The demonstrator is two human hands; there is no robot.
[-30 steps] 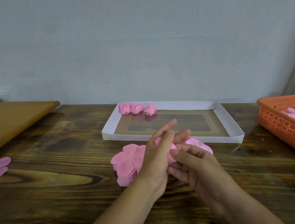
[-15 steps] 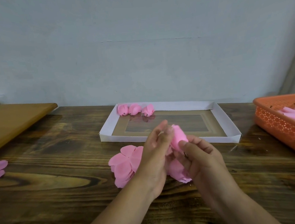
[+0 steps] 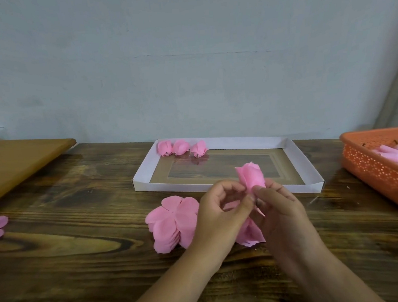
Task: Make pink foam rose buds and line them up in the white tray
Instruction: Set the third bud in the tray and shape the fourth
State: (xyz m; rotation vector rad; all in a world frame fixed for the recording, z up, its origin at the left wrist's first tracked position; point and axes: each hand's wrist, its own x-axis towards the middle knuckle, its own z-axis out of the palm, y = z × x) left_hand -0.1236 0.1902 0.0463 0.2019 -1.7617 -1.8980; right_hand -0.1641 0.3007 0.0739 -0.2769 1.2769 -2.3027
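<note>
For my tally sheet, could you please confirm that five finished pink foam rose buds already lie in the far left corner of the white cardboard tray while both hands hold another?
Not quite: the head view shows three finished pink foam rose buds, not five, in the far left corner of the white cardboard tray. The rest holds: the left hand and right hand hold another pink bud.

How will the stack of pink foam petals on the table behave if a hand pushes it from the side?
The petal stack looks thin and soft, so it would probably slide and fan apart. Its layers already lie offset, so they seem loose. It likely weighs very little.
</note>
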